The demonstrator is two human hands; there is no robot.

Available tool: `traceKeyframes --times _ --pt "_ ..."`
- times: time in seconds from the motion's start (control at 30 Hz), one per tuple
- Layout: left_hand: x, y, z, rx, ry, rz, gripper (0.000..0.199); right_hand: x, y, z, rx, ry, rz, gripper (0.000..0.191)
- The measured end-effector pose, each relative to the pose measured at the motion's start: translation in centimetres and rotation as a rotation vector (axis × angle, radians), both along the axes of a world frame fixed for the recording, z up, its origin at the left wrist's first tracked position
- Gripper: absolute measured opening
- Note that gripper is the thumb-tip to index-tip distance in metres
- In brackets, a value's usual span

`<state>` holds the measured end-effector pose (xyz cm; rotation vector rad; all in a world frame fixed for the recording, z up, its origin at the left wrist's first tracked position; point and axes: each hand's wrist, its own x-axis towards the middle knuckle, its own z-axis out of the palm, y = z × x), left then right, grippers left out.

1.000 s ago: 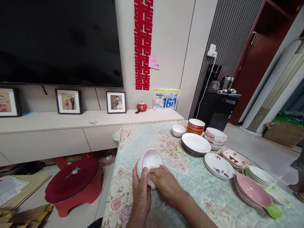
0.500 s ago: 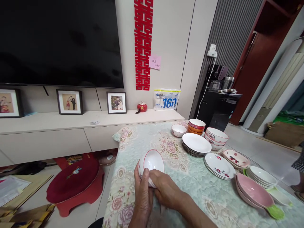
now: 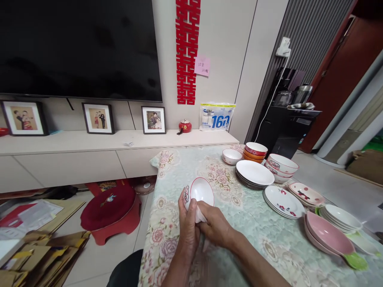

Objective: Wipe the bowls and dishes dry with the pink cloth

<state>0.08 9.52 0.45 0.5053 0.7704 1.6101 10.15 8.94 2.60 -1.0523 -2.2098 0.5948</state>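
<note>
A small white bowl (image 3: 203,192) with a red rim and a printed pattern on its outside is tilted up above the tablecloth. My left hand (image 3: 188,217) grips it from the left, thumb over the near rim. Pressed to the bowl's near side is my right hand (image 3: 217,223), its fingers closed on a crumpled white wipe (image 3: 200,216); whether paper or cloth I cannot tell. The right fingertips are partly hidden. Beyond the hands stand another small bowl (image 3: 231,156) and a stack of white plates (image 3: 255,172).
Stacked red and orange bowls (image 3: 255,149), larger bowls (image 3: 281,163), flowered plates (image 3: 284,201) and pink leaf-handled dishes (image 3: 329,233) line the table's right side. A red stool (image 3: 109,209) stands left of the table. Behind is a cabinet (image 3: 119,141) with picture frames.
The view has shifted, so the scene sits differently in the picture. The bowl has turned slightly in my hands, showing more of its outer pattern and more of the white wipe.
</note>
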Motion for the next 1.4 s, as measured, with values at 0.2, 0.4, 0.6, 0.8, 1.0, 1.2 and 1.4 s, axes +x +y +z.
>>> traceKeyframes --times 0.2,0.4,0.6,0.8,1.0,1.2,1.4 --pt "-0.1 0.4 0.2 -0.02 -0.047 0.012 0.075 1.4 0.6 0.1 0.143 -0.418 -0.08 0.041" --pt "0.4 0.0 -0.2 0.049 -0.037 -0.041 0.085 0.1 0.1 -0.8 0.014 -0.061 -0.192 0.019" --pt "0.0 -0.1 0.2 0.023 -0.069 -0.019 0.075 0.8 0.1 0.0 0.021 -0.148 0.007 0.032" --pt "0.1 0.1 0.2 0.044 -0.039 -0.025 0.077 1.5 0.6 -0.1 0.11 -0.401 -0.113 0.034" --pt "0.5 0.0 0.2 0.019 -0.03 -0.031 0.092 0.0 -0.2 -0.6 -0.039 -0.042 -0.192 0.014" --pt "0.1 0.1 0.1 0.019 -0.064 -0.015 0.075 1.6 0.6 0.1 0.077 -0.31 -0.012 0.037" --pt "0.4 0.2 0.0 0.033 -0.057 -0.023 0.076 1.3 0.6 -0.3 0.055 -0.315 -0.109 0.027"
